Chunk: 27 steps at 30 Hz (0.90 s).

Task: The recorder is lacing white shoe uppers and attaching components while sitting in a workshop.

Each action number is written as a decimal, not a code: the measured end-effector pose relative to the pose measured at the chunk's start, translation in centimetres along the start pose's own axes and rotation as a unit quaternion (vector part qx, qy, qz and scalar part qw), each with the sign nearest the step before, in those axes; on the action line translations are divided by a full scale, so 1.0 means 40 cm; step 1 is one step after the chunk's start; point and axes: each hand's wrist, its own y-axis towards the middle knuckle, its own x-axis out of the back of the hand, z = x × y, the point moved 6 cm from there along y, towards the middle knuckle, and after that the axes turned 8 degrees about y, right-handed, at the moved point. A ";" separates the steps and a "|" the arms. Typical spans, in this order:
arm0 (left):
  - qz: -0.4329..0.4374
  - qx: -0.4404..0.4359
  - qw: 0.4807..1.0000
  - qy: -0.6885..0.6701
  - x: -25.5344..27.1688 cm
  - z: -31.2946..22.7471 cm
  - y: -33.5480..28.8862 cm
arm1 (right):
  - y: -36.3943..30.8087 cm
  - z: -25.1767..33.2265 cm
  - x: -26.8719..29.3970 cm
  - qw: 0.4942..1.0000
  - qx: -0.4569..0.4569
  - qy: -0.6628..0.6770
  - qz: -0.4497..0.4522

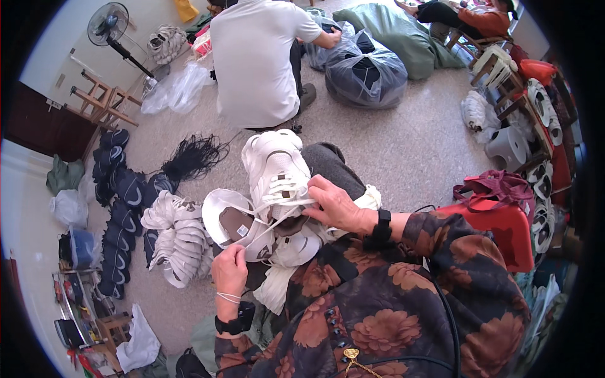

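On my lap rests a white shoe upper (272, 157) with a lace partly threaded through its eyelets. My right hand (337, 205) is closed, pinching the white shoelace (285, 203) beside the eyelets. Lower and to the left, my left hand (229, 271) is closed, fingertips together where the lace runs down to it. Between the hands lies a second white shoe upper (220, 211), its brown lining and a small white label showing. More white laces (368, 198) hang over my dark trouser leg (334, 167).
Left of my lap lie stacked white uppers (179, 233), rows of dark uppers (120, 227) and a bundle of black laces (196, 156). A person in a white shirt (261, 63) sits ahead, near stuffed plastic bags (367, 75). On the right stands a red stool (498, 230).
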 end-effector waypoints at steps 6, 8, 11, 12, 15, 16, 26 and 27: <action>-0.029 -0.053 0.998 0.023 -0.015 -0.052 -0.006 | 0.005 0.031 0.023 0.999 0.015 0.035 0.008; -0.093 -0.071 0.993 -0.011 -0.012 -0.099 0.016 | 0.003 0.033 0.026 0.998 0.025 0.054 0.007; -0.211 -0.155 0.965 -0.017 0.012 -0.189 0.059 | 0.004 0.040 0.027 0.997 0.035 0.059 0.021; -0.220 -0.173 0.960 -0.002 0.000 -0.210 0.077 | 0.004 0.040 0.029 0.997 0.041 0.055 0.023; -0.223 -0.197 0.955 0.019 -0.028 -0.242 0.110 | 0.008 0.054 0.050 0.997 0.043 0.057 0.003; -0.216 -0.202 0.955 0.028 -0.034 -0.248 0.116 | 0.010 0.062 0.062 0.997 0.038 0.067 -0.019; -0.258 -0.241 0.932 0.087 -0.053 -0.264 0.121 | 0.073 0.133 0.053 0.988 0.144 -0.016 -0.052; -0.258 -0.239 0.932 0.088 -0.054 -0.261 0.120 | 0.077 0.133 0.037 0.987 0.155 -0.040 -0.029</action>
